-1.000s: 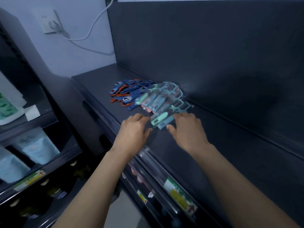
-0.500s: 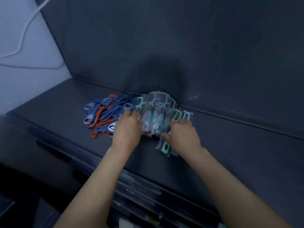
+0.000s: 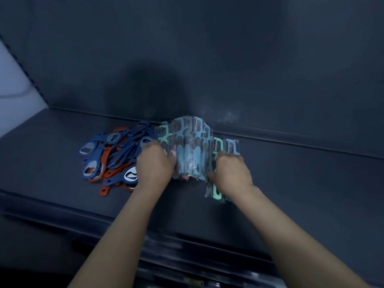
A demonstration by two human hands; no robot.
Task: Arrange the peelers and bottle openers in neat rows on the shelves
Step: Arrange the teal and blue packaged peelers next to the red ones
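Note:
A bunch of teal and light-blue peelers in clear wrappers [image 3: 188,150] lies on the dark shelf [image 3: 301,183] by the back panel. My left hand [image 3: 154,166] grips the bunch's left side, my right hand [image 3: 231,172] grips its right side, and the peelers bulge up between them. A few more peelers [image 3: 227,145] lie under and behind my right hand. To the left sits a loose heap of blue and orange bottle openers [image 3: 112,156], touching my left hand's outer edge.
The shelf's dark back panel [image 3: 228,69] rises right behind the peelers. A pale wall [image 3: 14,84] shows at the far left. The shelf's front edge with a price rail [image 3: 187,265] runs below my forearms.
Both hands moved forward from the shelf's front onto the peelers and closed on them, squeezing the spread fan into a tight bunch. The camera came closer and turned right.

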